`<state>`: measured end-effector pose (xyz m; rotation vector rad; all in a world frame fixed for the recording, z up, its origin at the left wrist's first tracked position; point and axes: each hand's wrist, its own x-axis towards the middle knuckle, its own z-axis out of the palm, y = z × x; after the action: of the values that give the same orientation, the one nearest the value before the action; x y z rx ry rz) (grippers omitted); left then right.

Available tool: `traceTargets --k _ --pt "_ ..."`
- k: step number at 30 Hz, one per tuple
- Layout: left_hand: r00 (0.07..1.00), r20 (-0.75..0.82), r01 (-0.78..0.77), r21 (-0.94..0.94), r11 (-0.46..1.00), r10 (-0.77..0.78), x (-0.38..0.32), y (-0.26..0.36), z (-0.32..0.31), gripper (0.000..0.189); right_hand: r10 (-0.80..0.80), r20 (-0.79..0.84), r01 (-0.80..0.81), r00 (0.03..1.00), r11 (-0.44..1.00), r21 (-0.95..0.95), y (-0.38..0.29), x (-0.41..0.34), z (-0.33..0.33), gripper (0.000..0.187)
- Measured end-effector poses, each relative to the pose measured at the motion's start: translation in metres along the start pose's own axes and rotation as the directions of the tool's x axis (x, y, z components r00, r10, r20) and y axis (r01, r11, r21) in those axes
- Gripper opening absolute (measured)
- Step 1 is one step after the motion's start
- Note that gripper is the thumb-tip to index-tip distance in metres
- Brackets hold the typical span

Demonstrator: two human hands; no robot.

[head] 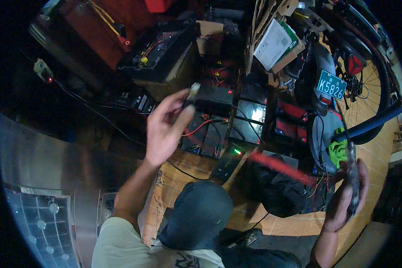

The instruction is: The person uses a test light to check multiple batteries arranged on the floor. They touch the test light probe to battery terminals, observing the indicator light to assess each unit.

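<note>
Raised over the batteries, my left hand pinches a small pale-tipped connector between thumb and fingers. Far to the right, my right hand grips a dark elongated object, blurred, whose kind I cannot tell; a dark cable rises from it. A blurred red strip crosses above a black bag between the hands. Below my left hand stand several dark batteries, with a red cable on their terminals. A black charger with green lights lies in front of them.
Red-topped batteries stand right of centre. A parked bicycle's wheel and a blue tube are at the right, beside a green cloth. Folded cardboard leans behind. An open black battery case is at the back left, a metal cabinet at the left.
</note>
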<state>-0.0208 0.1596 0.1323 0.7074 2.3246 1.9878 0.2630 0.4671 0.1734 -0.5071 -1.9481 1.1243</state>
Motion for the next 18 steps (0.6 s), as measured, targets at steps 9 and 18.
traceTargets --k 9,18 --pt "0.897 -0.329 0.328 0.044 0.944 -0.296 -0.125 -0.081 -0.088 0.039 0.009 0.593 -0.167 0.805 0.963 0.212 -0.032 -0.033 0.154 0.055" --pt "0.840 -0.371 0.488 0.201 0.849 -0.395 -0.170 -0.121 -0.108 0.037 0.240 0.663 -0.502 0.709 0.832 0.236 -0.016 -0.063 0.271 0.048"
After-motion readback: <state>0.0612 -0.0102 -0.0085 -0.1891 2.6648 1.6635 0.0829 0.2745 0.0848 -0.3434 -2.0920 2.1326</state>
